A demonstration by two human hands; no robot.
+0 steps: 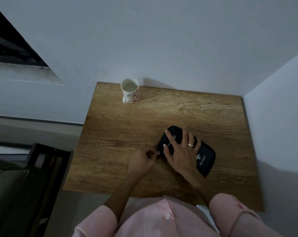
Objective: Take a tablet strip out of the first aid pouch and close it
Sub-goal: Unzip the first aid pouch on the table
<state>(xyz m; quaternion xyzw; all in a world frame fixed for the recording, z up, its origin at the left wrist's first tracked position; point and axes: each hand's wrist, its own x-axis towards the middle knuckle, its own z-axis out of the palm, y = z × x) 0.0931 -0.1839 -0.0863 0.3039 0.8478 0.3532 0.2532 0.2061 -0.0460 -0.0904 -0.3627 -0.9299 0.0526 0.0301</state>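
Note:
A black first aid pouch (205,159) with a white cross and white lettering lies flat on the wooden table (127,127), right of centre. My right hand (180,151) rests on top of it with fingers spread, a ring on one finger. At the pouch's left end, my left hand (142,159) pinches the small metal zipper pull (158,152). The pouch looks zipped along the edges I can see. No tablet strip is in view.
A white mug (130,90) with red flower marks stands at the table's far left corner. Walls bound the table at the back and right. A dark chair frame (47,161) stands left of the table.

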